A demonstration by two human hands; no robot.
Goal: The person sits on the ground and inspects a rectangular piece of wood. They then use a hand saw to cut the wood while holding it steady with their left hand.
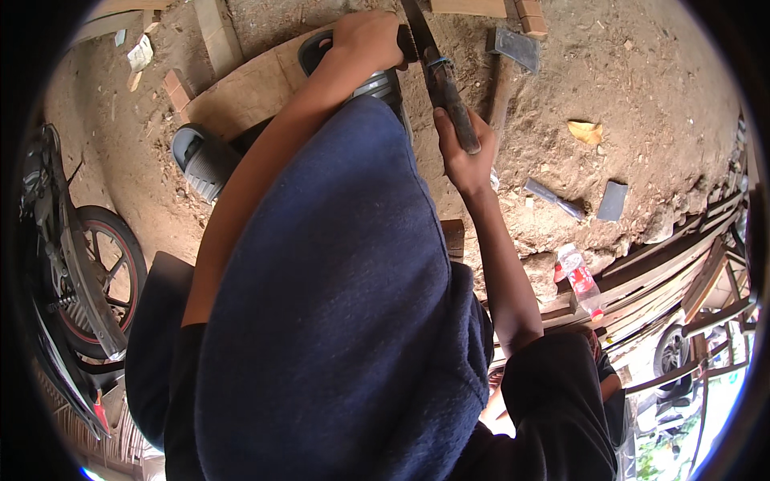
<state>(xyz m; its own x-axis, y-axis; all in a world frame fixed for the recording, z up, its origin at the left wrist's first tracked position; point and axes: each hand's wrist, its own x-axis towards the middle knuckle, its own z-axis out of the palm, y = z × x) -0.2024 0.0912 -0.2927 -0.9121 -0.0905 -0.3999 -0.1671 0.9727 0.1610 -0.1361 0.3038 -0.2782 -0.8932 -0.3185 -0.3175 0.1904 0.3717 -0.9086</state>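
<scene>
My right hand (469,152) is wrapped around the dark handle of a long-bladed tool (439,76); its blade points away and runs out of the top edge, so its full shape is hidden. My left hand (369,40) is closed at the top middle, its fingers around a black, ridge-edged piece (407,44) close beside the blade. What that piece belongs to cannot be made out. Beneath my left arm, a wooden board (249,90) lies on the ground. A grey-black sandal (207,164) is at its left end, and another (315,53) shows by my left wrist.
Right of my right hand lies a hammer (513,50) with a wooden handle. Farther right are a chisel (555,199), a grey flat block (613,200), a yellow leaf (585,132) and a plastic bottle (581,280). A motorcycle (76,264) stands left. Dark blue cloth (337,264) hides the middle.
</scene>
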